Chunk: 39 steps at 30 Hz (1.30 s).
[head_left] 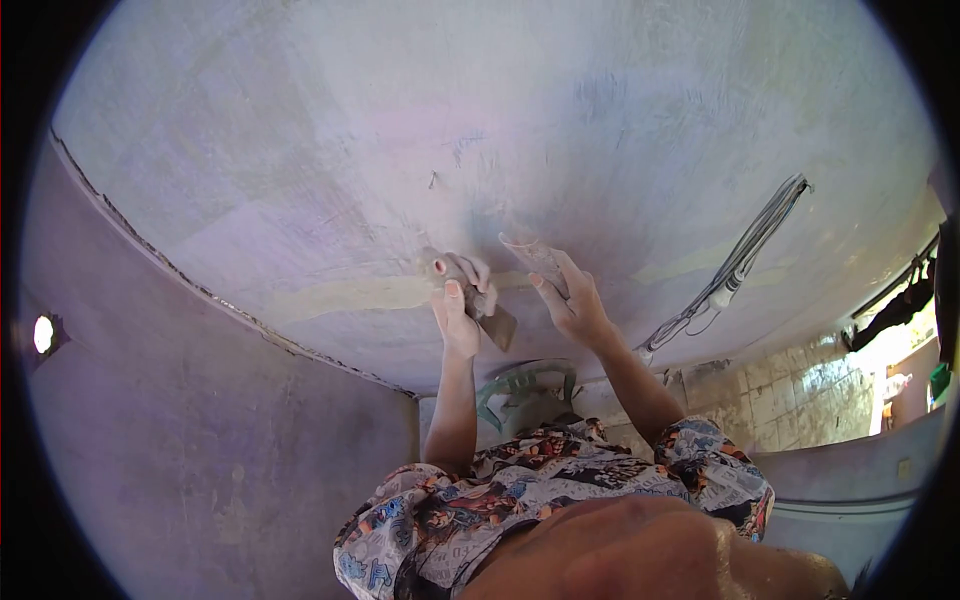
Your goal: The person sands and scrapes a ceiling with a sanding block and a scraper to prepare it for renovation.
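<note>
My left hand (pixel 459 312), whitened with dust, is wrapped round a putty knife (pixel 498 328). Its flat blade points down and to the right, while the handle end with a reddish hole sticks out at the upper left. In my right hand (pixel 580 305) is a curled, dust-covered sheet (pixel 528 254), pinched between thumb and fingers with its rounded edge toward the wall. Both hands are raised close to the pale, patchy wall (pixel 560 130), a short gap between them. A cream filler band (pixel 350 297) runs across the wall behind the left hand.
A nail (pixel 433 180) juts from the wall above the hands. Bundled grey cables (pixel 755 240) hang at the right. Below stands a green plastic chair (pixel 527 380). A purplish wall (pixel 220 420) meets the pale one along a rough edge; bright openings lie at far right.
</note>
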Each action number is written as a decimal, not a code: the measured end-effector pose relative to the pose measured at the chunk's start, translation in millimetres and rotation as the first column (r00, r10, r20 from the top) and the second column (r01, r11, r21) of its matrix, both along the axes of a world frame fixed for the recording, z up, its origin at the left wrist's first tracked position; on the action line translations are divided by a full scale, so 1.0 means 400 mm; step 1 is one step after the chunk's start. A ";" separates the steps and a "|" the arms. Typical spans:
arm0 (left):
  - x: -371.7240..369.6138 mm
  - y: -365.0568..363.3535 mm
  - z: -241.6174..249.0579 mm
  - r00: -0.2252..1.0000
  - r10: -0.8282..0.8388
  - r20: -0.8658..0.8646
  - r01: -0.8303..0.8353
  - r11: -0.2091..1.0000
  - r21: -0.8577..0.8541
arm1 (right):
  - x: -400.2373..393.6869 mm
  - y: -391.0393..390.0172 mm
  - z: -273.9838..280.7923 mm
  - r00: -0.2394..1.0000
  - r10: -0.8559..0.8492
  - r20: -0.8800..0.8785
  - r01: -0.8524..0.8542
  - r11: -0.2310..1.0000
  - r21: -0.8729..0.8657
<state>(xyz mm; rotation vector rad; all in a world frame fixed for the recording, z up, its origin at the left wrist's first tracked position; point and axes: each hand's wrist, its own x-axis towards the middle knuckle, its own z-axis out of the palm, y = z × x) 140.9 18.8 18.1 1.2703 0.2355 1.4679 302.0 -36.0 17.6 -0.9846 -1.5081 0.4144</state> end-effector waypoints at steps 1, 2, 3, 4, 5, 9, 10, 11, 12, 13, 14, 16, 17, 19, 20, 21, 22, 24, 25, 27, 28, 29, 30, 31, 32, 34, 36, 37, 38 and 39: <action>0.000 0.004 -0.001 0.997 -0.048 -0.062 0.051 0.997 0.059 | 0.010 -0.004 0.005 1.000 -0.014 0.004 0.014 0.999 -0.032; -0.010 0.009 -0.005 0.997 -0.050 -0.065 0.054 0.997 0.060 | 0.017 -0.005 0.009 1.000 -0.017 0.000 0.017 0.999 -0.030; -0.027 0.013 -0.007 0.976 0.079 -0.202 -0.039 0.980 0.193 | 0.025 -0.007 0.014 1.000 -0.014 -0.006 0.014 0.999 -0.042; -0.037 0.012 -0.009 0.923 0.222 -0.313 -0.111 0.935 0.336 | 0.032 -0.008 0.016 1.000 -0.012 -0.010 0.011 0.999 -0.051; -0.040 0.005 -0.011 0.923 0.220 -0.314 -0.108 0.934 0.339 | 0.034 -0.009 0.009 1.000 -0.014 -0.012 0.014 0.999 -0.047; -0.043 -0.039 -0.029 0.961 0.073 -0.265 -0.022 0.981 0.190 | 0.028 -0.016 -0.059 0.996 0.081 -0.026 -0.084 0.985 -0.153; -0.039 -0.048 -0.037 0.986 -0.036 -0.162 0.056 0.991 0.120 | 0.025 -0.021 -0.071 0.992 0.129 0.009 -0.125 0.974 -0.191; -0.033 -0.052 -0.047 0.987 -0.033 -0.159 0.052 0.991 0.120 | 0.023 -0.025 -0.080 0.991 0.133 0.012 -0.128 0.973 -0.192; -0.026 -0.057 -0.059 0.994 -0.018 -0.106 0.032 0.991 0.130 | 0.018 -0.030 -0.089 0.978 0.206 0.008 -0.199 0.954 -0.225; -0.021 -0.060 -0.067 0.998 -0.004 -0.055 0.012 0.990 0.139 | 0.012 -0.035 -0.098 0.961 0.278 -0.001 -0.268 0.928 -0.258; -0.017 -0.060 -0.072 0.998 -0.004 -0.057 0.011 0.990 0.138 | 0.005 -0.038 -0.108 0.960 0.278 -0.004 -0.270 0.928 -0.258; -0.008 -0.059 -0.075 0.999 0.014 0.037 -0.020 0.987 0.160 | -0.005 -0.043 -0.124 0.919 0.377 -0.116 -0.394 0.856 -0.335; -0.005 -0.058 -0.077 0.999 0.012 0.035 -0.017 0.987 0.161 | -0.007 -0.043 -0.134 0.920 0.375 -0.117 -0.392 0.857 -0.333; -0.001 -0.056 -0.085 0.993 -0.041 0.111 0.026 0.991 0.135 | -0.010 -0.042 -0.154 0.905 0.378 -0.195 -0.425 0.825 -0.373; -0.001 -0.052 -0.094 0.993 -0.041 0.107 0.026 0.991 0.133 | -0.011 -0.041 -0.168 0.904 0.378 -0.199 -0.426 0.824 -0.373; 0.001 -0.048 -0.098 0.992 -0.049 0.117 0.032 0.989 0.141 | -0.009 -0.041 -0.175 0.914 0.380 -0.145 -0.407 0.847 -0.343; 0.004 -0.045 -0.100 0.990 -0.053 0.129 0.034 0.988 0.150 | -0.009 -0.039 -0.178 0.920 0.382 -0.087 -0.389 0.867 -0.312; 0.012 -0.053 -0.103 0.993 -0.003 0.120 -0.014 0.990 0.138 | -0.028 -0.051 -0.174 0.948 0.318 0.012 -0.303 0.912 -0.277; 0.016 -0.057 -0.101 0.993 0.038 0.113 -0.053 0.990 0.134 | -0.038 -0.054 -0.168 0.965 0.237 0.112 -0.208 0.952 -0.225; 0.018 -0.063 -0.114 0.993 0.011 0.117 -0.024 0.993 0.118 | -0.054 -0.058 -0.174 0.978 0.174 0.118 -0.146 0.966 -0.214; 0.017 -0.065 -0.117 0.992 -0.029 0.125 0.016 0.994 0.105 | -0.057 -0.060 -0.175 0.987 0.098 0.127 -0.071 0.977 -0.199; 0.008 -0.069 -0.119 0.993 -0.089 0.079 0.083 0.994 0.076 | -0.056 -0.057 -0.182 0.986 0.104 0.128 -0.077 0.977 -0.201; 0.001 -0.069 -0.126 0.993 -0.084 0.080 0.078 0.994 0.076 | -0.051 -0.049 -0.196 0.986 0.116 0.123 -0.093 0.980 -0.176; -0.005 -0.067 -0.136 0.993 -0.093 0.077 0.089 0.995 0.051 | -0.046 -0.042 -0.208 0.985 0.127 0.118 -0.109 0.982 -0.152; -0.013 -0.069 -0.145 0.992 -0.102 0.075 0.100 0.995 0.025 | -0.039 -0.034 -0.221 0.984 0.132 0.118 -0.113 0.982 -0.154; -0.040 -0.092 -0.123 0.994 -0.108 -0.009 0.108 0.993 -0.041 | -0.026 -0.020 -0.237 0.952 0.186 0.241 -0.180 0.983 -0.049; -0.079 -0.095 -0.114 0.988 -0.123 -0.090 0.113 0.988 -0.103 | -0.007 -0.006 -0.253 0.926 0.216 0.309 -0.215 0.976 -0.038; -0.109 -0.094 -0.121 0.951 0.009 -0.308 0.006 0.999 0.046 | 0.001 -0.004 -0.245 0.895 0.242 0.375 -0.249 0.968 -0.030; -0.135 -0.094 -0.124 0.857 0.166 -0.487 -0.066 0.974 0.216 | 0.011 -0.004 -0.237 0.895 0.241 0.376 -0.248 0.968 -0.028; -0.158 -0.103 -0.122 0.858 0.167 -0.486 -0.066 0.974 0.219 | 0.019 -0.011 -0.206 0.871 0.275 0.408 -0.270 0.960 -0.070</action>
